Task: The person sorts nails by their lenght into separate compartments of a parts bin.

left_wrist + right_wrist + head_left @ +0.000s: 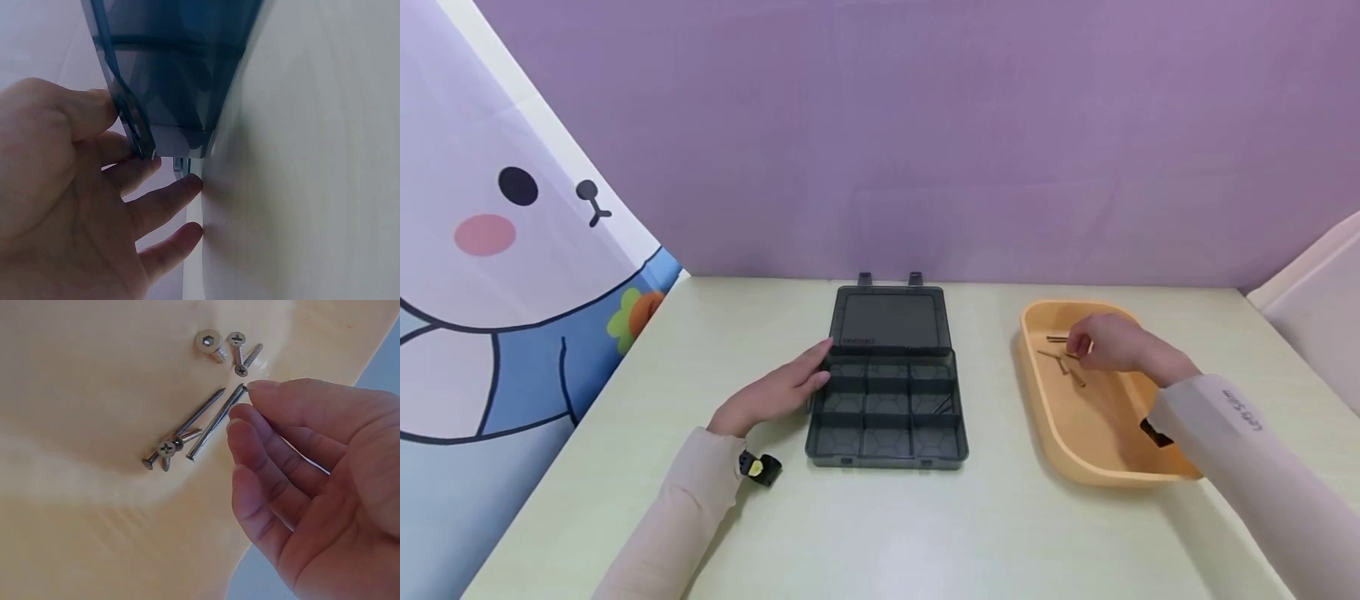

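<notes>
In the head view, reaching with the right hand (1105, 342) into an orange tray (1120, 478) on a pale table (880, 533), above a scatter of metal nails and screws (1078, 377) lying just below the fingertips and off to their left. Resting the left hand (778, 390), with fingers nearly straight, against the left side of a dark compartment box (887, 462), with its lid (891, 321) folded back toward a purple backdrop (925, 150). Also pictured in the box's right-hand column, middle row: a few slim dark pieces (943, 405).

In the left wrist view, touching the box's edge with the thumb, with the other fingers spread and the lower two near the tabletop.

In the right wrist view, bringing thumb and bent forefinger close together at the pointed end of a long bright nail (214, 422), right beside the fingertips. Impossible to tell a pinch from a light touch here. Lying just left of that, a darker nail (199, 415), crossed near its head by a cross-slot screw (166, 449). Beyond the thumb, near its tip, a socket-head screw (208, 342) and two smaller screws (237, 347).
</notes>
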`<state>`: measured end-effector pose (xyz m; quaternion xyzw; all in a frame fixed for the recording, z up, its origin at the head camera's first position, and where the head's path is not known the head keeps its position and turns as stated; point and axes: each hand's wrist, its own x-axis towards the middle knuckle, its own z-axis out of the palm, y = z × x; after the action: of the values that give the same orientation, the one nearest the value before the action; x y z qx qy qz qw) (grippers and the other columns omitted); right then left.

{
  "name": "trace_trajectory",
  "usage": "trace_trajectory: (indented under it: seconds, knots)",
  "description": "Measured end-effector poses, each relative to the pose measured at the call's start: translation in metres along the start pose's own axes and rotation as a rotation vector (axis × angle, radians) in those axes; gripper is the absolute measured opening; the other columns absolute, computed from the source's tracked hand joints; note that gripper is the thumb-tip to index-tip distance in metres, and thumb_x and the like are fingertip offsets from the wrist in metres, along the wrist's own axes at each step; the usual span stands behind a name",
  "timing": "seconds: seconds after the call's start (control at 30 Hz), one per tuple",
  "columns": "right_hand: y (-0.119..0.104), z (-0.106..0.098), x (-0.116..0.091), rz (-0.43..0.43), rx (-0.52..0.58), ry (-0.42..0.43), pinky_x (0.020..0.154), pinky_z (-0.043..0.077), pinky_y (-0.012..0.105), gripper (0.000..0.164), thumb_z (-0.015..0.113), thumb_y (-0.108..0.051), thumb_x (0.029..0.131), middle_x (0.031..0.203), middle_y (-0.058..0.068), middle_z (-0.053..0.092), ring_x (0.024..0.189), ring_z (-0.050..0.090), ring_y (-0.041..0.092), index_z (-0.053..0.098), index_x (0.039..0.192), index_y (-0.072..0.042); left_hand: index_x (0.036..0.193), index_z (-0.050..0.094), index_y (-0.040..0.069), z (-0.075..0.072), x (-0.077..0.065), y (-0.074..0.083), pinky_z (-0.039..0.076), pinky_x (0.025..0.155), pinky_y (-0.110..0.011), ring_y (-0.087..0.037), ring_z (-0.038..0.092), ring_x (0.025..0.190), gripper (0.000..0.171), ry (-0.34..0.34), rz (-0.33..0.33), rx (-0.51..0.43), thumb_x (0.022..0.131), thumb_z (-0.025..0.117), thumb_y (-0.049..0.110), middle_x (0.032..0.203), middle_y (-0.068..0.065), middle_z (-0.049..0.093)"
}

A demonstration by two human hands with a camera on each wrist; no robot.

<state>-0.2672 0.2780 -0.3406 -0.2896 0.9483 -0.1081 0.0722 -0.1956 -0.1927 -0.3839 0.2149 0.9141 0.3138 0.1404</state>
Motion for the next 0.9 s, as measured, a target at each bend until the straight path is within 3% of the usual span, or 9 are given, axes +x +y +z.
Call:
trace_trajectory:
  seconds: [0.4, 0.67, 0.9]
  knots:
    - [0.006, 0.004, 0.000, 0.044, -0.021, 0.011, 0.066, 0.051, 0.037, 0.007, 0.068, -0.001, 0.076, 0.079, 0.005, 0.066, 0.073, 0.060, 0.019, 0.066, 0.083, -0.001, 0.153, 0.005, 0.002, -0.002, 0.000, 0.003, 0.014, 0.118, -0.054, -0.036, 0.006, 0.147, 0.060, 0.009, 0.012, 0.011, 0.106, 0.032, 0.025, 0.160, -0.018, 0.006]
    - [0.015, 0.010, 0.002, 0.016, -0.095, 0.058, 0.060, 0.045, 0.026, 0.006, 0.066, -0.003, 0.076, 0.070, -0.003, 0.064, 0.064, 0.053, 0.010, 0.067, 0.072, -0.008, 0.153, 0.005, 0.001, -0.001, 0.001, 0.001, 0.013, 0.118, -0.053, -0.036, 0.006, 0.147, 0.059, 0.014, 0.022, 0.025, 0.106, 0.032, 0.024, 0.160, -0.018, 0.006]
    - [0.017, 0.015, 0.004, 0.041, -0.060, 0.033, 0.058, 0.041, 0.024, 0.010, 0.065, 0.000, 0.069, 0.066, -0.006, 0.060, 0.061, 0.049, 0.009, 0.065, 0.069, -0.010, 0.153, 0.005, 0.000, -0.001, 0.000, -0.001, 0.014, 0.118, -0.053, -0.036, 0.006, 0.147, 0.060, 0.010, 0.036, 0.037, 0.106, 0.032, 0.027, 0.160, -0.019, 0.006]
